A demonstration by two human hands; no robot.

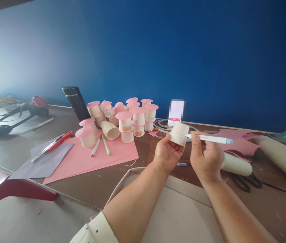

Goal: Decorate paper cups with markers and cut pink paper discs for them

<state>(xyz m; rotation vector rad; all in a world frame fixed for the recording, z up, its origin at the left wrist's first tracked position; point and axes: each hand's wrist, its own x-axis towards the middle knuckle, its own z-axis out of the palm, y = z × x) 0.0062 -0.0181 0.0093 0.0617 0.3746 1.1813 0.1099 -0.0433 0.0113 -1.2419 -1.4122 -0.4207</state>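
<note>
My left hand (168,153) is closed around a white paper cup (179,134), which it holds upside down and slightly tilted above the table. In my right hand (206,157) is a white marker pen (210,138) with a pale blue end. The marker's tip points left and is at the cup's side; whether it touches cannot be made out. A small blue-grey pen cap (182,164) lies on the table between my hands. To the left stand several paper cups with pink paper tops (124,116), some stacked in twos.
Pink paper sheets (117,152) carry a red-handled cutter (56,141), a green-tipped marker (106,145) and a sideways cup stack (109,130). A black bottle (75,103) stands behind. Cut pink paper (236,140), a long cup stack (282,158) and black cable (244,184) lie right.
</note>
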